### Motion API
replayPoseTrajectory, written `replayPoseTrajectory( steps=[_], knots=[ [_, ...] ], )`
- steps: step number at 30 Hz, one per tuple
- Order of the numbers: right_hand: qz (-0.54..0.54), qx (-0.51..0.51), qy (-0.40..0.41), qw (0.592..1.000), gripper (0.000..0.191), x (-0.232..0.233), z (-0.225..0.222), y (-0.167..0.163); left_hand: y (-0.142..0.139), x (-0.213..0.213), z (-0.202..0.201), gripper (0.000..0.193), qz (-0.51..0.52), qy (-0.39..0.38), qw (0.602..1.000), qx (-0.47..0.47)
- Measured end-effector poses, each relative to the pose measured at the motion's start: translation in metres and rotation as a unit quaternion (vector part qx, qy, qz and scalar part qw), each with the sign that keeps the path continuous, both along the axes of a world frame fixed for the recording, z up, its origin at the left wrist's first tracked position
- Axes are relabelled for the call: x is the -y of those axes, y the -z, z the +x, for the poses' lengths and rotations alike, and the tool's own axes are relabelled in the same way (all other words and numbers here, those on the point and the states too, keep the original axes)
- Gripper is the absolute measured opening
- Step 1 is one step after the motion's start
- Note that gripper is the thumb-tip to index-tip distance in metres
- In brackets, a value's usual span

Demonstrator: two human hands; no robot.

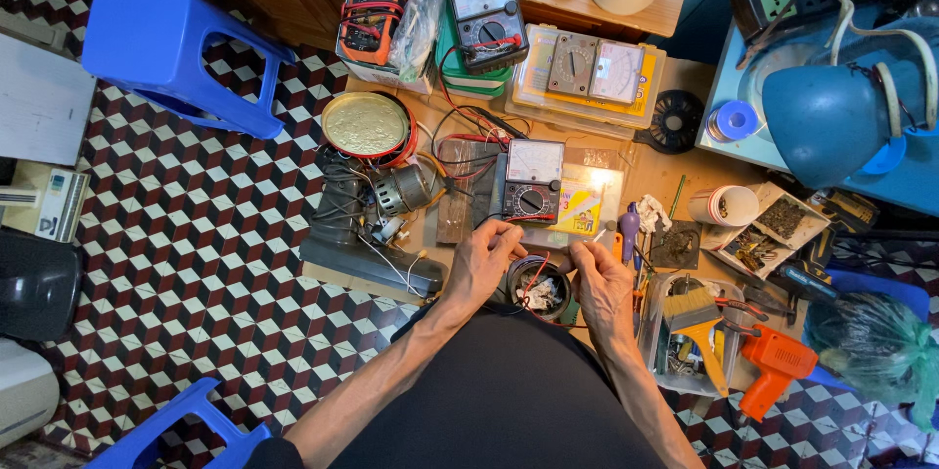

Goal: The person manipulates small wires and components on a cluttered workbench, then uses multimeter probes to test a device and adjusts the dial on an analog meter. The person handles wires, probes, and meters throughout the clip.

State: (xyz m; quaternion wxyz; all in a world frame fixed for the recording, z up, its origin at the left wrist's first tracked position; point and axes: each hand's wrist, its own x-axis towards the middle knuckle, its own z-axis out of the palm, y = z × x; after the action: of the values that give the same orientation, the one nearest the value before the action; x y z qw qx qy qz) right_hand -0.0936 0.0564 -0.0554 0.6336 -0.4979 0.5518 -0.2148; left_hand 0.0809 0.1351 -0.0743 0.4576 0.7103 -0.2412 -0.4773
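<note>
Both the left hand (481, 264) and right hand (599, 283) pinch thin wires over a round black part (540, 289), fingers closed on them. Just beyond lies a yellow rectangular package (579, 211) beside a black analog meter (530, 180).

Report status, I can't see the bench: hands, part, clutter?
Left hand and right hand pinching thin wires over round black part. Analog multimeter just beyond. Clutter on both sides.

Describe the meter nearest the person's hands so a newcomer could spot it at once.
Start at the low wooden table, then look just above the left hand. The black analog multimeter lies there. Unlike the other meters, it has a red-ringed dial and lies nearest the hands.
</note>
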Motion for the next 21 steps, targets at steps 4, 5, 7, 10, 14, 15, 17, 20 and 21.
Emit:
replayPoseTrajectory(
  steps=[4,5,7,10,14,15,17,20,21],
  knots=[
    [-0.012,-0.014,-0.031,0.999,0.033,0.0,0.001,-0.002,0.011,-0.004,-0.002,0.032,-0.027,0.003,1.0,0.003],
    [-0.016,-0.017,-0.036,0.999,0.034,0.0,0.001,-0.002,0.013,-0.004,-0.003,0.033,-0.029,-0.001,1.0,0.007],
    [-0.015,-0.024,-0.037,0.999,0.034,0.0,0.002,-0.003,0.017,-0.004,-0.004,0.034,-0.033,-0.012,0.999,0.015],
    [-0.002,-0.022,-0.014,1.0,0.032,0.0,0.001,-0.003,0.019,-0.004,-0.004,0.033,-0.012,-0.005,1.0,0.028],
    [-0.004,-0.008,0.007,1.0,0.034,-0.002,-0.003,0.0,0.02,-0.004,-0.005,0.024,0.009,0.017,0.999,0.036],
    [-0.009,-0.011,0.004,1.0,0.036,-0.003,-0.004,0.0,0.021,-0.004,-0.005,0.024,-0.002,0.017,0.999,0.037],
    [-0.006,-0.014,0.004,1.0,0.032,-0.005,-0.005,0.0,0.023,-0.006,-0.004,0.022,-0.02,0.018,0.999,0.039],
    [-0.007,-0.034,-0.01,0.999,0.031,-0.006,-0.005,-0.001,0.025,-0.006,-0.004,0.021,-0.038,0.019,0.998,0.035],
    [-0.009,-0.043,-0.017,0.999,0.032,-0.006,-0.005,-0.002,0.026,-0.006,-0.004,0.021,-0.044,0.018,0.998,0.03]
  ],
)
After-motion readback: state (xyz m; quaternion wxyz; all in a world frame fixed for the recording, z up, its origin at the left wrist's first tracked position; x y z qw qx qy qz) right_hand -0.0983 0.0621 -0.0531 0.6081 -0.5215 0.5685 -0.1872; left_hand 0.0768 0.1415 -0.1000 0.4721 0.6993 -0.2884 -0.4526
